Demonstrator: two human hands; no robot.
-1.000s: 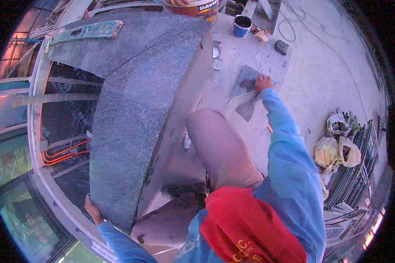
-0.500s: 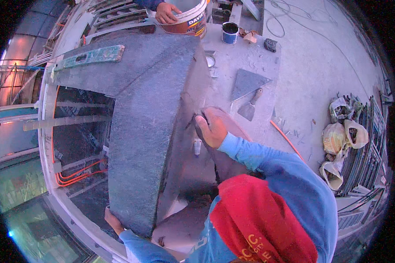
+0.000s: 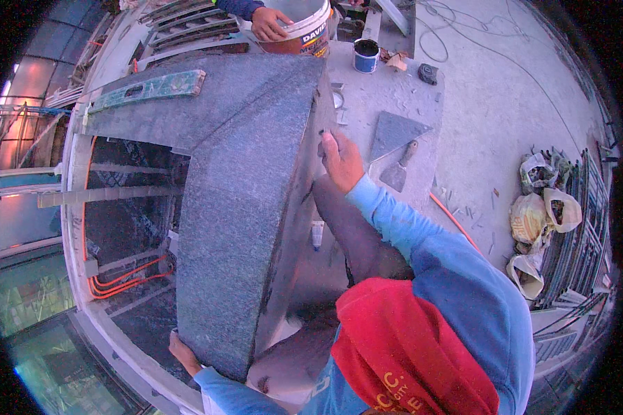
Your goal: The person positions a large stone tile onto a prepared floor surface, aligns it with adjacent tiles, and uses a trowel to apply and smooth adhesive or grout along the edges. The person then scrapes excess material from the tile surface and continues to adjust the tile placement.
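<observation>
Fingers (image 3: 331, 144) of the right hand (image 3: 343, 166) curl beside the dark stone slab's (image 3: 235, 200) right side; whether they hold anything, I cannot tell. Left hand (image 3: 185, 354) touches its near-left corner, grip unclear. Rightward lies a triangular stone piece (image 3: 396, 133).

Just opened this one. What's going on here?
A person in a blue top has their left hand at the near left corner of a grey slab. Their right hand is at the slab's right side; whether it grips anything small is hard to tell. A green level lies on the slab's far part. To the right lie a triangular plate and a scraper. At the top, another person's hand rests on a bucket.
</observation>
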